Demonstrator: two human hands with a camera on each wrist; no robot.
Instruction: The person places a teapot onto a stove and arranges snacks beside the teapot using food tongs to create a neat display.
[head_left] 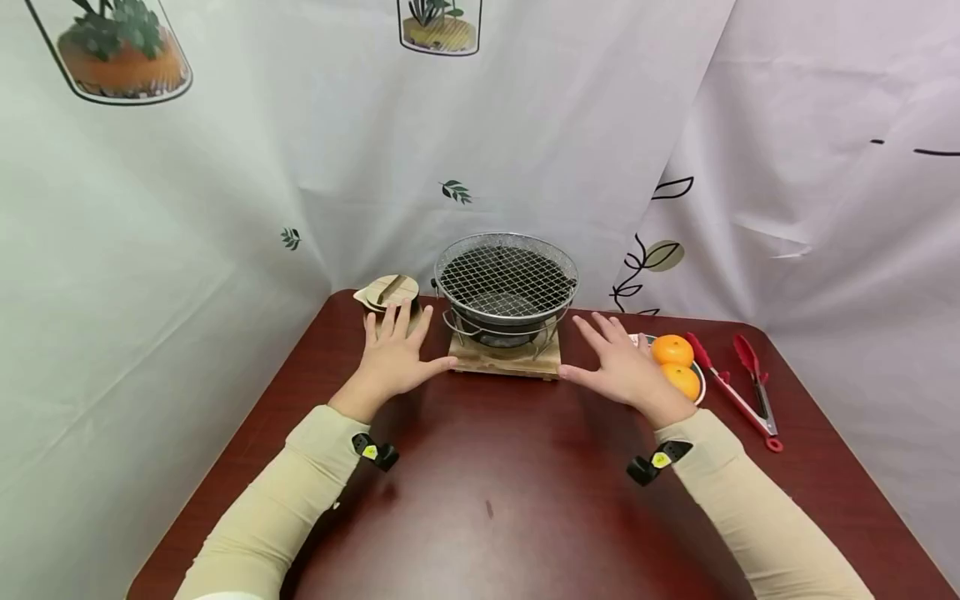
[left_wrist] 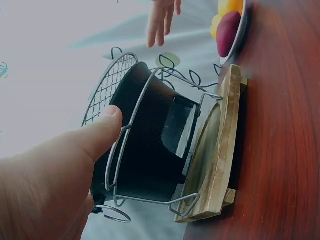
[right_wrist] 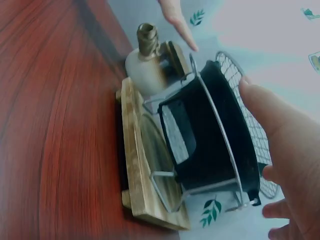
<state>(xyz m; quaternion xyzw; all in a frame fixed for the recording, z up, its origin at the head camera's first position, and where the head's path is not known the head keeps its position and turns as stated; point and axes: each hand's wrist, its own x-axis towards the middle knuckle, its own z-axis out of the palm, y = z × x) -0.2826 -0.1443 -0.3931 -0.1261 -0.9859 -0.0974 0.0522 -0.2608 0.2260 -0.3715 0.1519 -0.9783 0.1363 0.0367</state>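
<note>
A small black grill (head_left: 506, 292) with a wire mesh top sits in a wire stand on a wooden base (head_left: 506, 360) near the far edge of the bench (head_left: 480, 500). The left hand (head_left: 393, 354) and right hand (head_left: 622, 362) flank it, fingers straight, grasping nothing. It looks heavy and rigid; the mesh probably lies loose. The safest hold is likely under the base's 2 side edges.

grill mesh (head_left: 506, 279): wire metal | base (head_left: 506, 360): raw wood | table (head_left: 480, 500): glossy wood
</note>
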